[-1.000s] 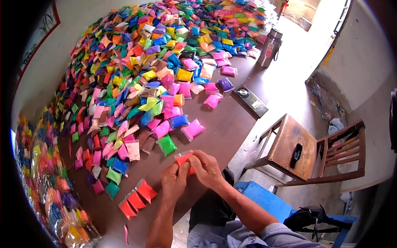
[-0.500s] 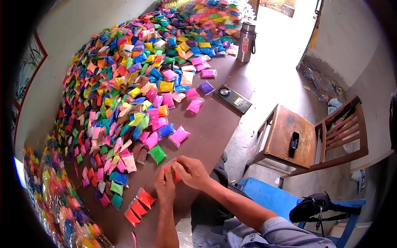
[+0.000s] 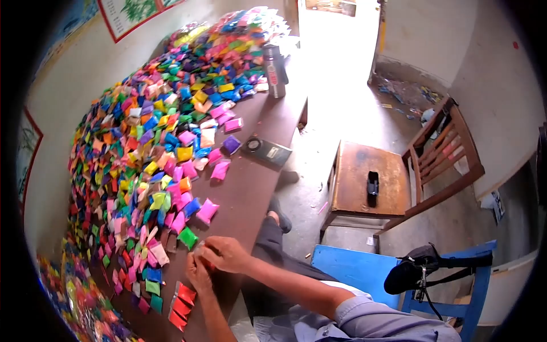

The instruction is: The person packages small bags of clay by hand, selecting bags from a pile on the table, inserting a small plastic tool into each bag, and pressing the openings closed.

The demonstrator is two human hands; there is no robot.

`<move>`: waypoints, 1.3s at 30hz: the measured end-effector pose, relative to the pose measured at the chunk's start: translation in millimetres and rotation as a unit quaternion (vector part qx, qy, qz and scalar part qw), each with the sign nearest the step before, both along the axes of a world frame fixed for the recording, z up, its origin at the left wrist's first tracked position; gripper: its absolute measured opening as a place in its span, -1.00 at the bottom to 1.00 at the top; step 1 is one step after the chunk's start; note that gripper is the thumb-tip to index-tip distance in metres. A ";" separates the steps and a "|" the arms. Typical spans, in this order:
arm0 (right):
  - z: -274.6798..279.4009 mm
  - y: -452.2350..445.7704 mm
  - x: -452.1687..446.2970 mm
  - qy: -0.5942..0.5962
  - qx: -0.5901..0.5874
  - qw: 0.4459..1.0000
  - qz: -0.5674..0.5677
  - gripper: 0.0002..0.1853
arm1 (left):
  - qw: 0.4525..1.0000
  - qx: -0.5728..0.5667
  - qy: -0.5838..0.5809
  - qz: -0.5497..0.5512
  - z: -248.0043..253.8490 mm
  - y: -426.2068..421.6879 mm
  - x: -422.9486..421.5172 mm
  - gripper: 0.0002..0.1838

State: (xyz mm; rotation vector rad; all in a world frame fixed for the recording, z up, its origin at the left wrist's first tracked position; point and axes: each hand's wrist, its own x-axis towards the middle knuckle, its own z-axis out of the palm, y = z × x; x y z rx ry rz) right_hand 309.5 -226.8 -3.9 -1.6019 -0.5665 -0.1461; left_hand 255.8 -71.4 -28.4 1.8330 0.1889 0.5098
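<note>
Above the table's near edge, my left hand and my right hand meet with their fingers closed. Between them they pinch a small red packet, mostly covered by the fingers. Several flat red packets lie in a row on the table, left of my left forearm. A green packet lies just beyond my hands, and a pink packet lies farther out. A large heap of small colourful packets spreads over the far and left parts of the brown table.
A steel flask and a dark flat box stand along the table's right side. To the right are a wooden chair with a black object on it, and a blue chair with a black bag.
The view has turned to the right, so the table and heap appear farther left. My hands stay together on the red packet, with their fingers slightly shifted.
</note>
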 end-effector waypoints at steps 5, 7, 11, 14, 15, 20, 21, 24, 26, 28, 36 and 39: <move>-4.1 1.2 1.8 -0.007 0.032 0.999 -0.033 -0.77 | 0.999 -0.019 0.026 -0.019 6.6 0.9 1.8 -0.68; -5.9 2.3 2.6 -0.005 0.050 0.998 -0.040 -0.78 | 0.998 -0.040 0.040 -0.039 18.0 -9.4 2.3 -0.67; -4.4 1.7 1.5 0.010 0.088 0.995 -0.051 -0.81 | 0.997 -0.033 0.048 -0.043 9.7 -10.1 4.2 -0.59; -3.7 1.9 2.8 -0.014 0.072 0.997 -0.030 -0.80 | 0.998 -0.043 0.047 -0.013 -3.7 2.4 3.9 -0.55; -0.9 0.5 2.2 -0.009 0.070 0.997 -0.030 -0.80 | 0.997 -0.046 0.053 -0.012 -8.2 10.2 4.5 -0.55; 1.5 -0.6 1.5 0.007 0.044 0.999 -0.016 -0.78 | 0.995 0.078 0.053 0.026 10.0 -7.2 -1.9 -0.54; -0.1 -0.5 2.0 0.003 0.033 0.999 -0.011 -0.79 | 0.993 0.088 0.049 0.054 12.9 -11.3 -3.6 -0.53; -2.7 -0.5 0.8 0.001 0.073 0.996 -0.046 -0.82 | 0.998 0.007 0.065 0.005 17.6 -16.5 -5.9 -0.51; -3.1 -0.2 2.0 0.012 0.086 0.995 -0.045 -0.80 | 0.999 -0.013 0.048 -0.008 22.2 -20.9 -5.9 -0.51; 0.3 -4.0 0.9 0.029 0.101 0.993 -0.045 -0.78 | 0.997 -0.032 0.071 -0.023 23.6 -19.6 -9.9 -0.51; 4.1 -6.7 0.1 0.040 0.058 0.998 0.006 -0.78 | 0.995 -0.030 0.095 -0.007 23.3 -14.4 -20.5 -0.49; 1.8 -5.4 -0.8 0.053 0.096 0.994 -0.004 -0.77 | 0.992 -0.038 0.122 -0.016 24.8 -12.8 -23.1 -0.47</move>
